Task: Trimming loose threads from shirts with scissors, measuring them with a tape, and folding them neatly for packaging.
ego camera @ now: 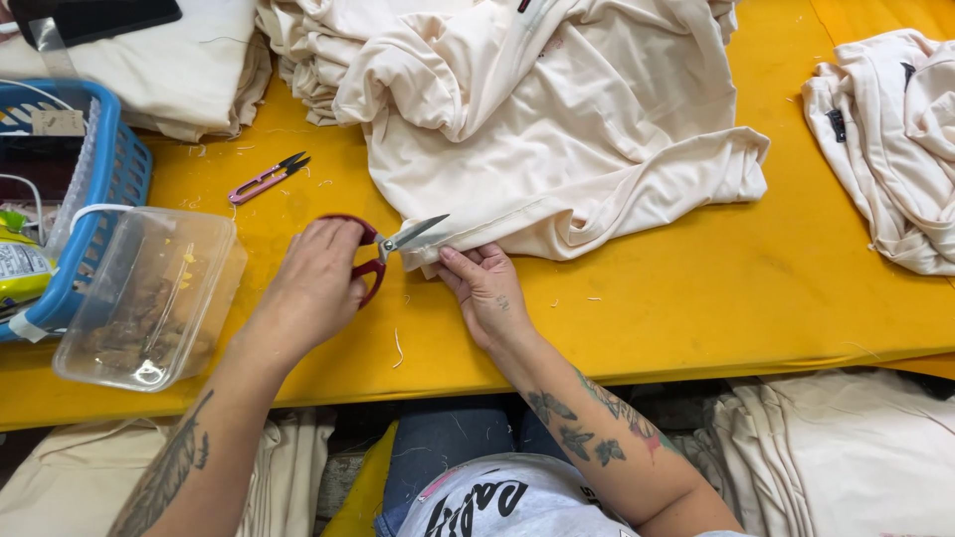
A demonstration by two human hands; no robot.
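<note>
Red-handled scissors are being gripped by the left hand, fingers closed through the loops, blades parted just beyond the knuckles and pointing up-right toward the cloth. The hem corner of the cream garment is being pinched by the right hand, thumb and fingertips closed on the fabric edge, directly under the blade tips; the rest of the garment is being left bunched above and to the right of that pinch.

To do this well, imo: the hem is best being kept taut btwn the pinching fingers, w/ only the loose thread being fed into the blades and the fabric itself being kept out. Fingertips are being held v. close to the blade tips, so a small, controlled snip is being called for. Whether a thread is actually being caught can't be told; too fine to see.

Surface: a yellow table is being worked on, w/ thread bits being scattered round the hands. Left of the scissor hand, a clear plastic tub w/ scraps and a blue basket are being kept. Above that hand, small pink thread snips are lying. Far right of the pinch, another cream garment is being left in a heap; more cream cloth is being stacked below the table edge.
</note>
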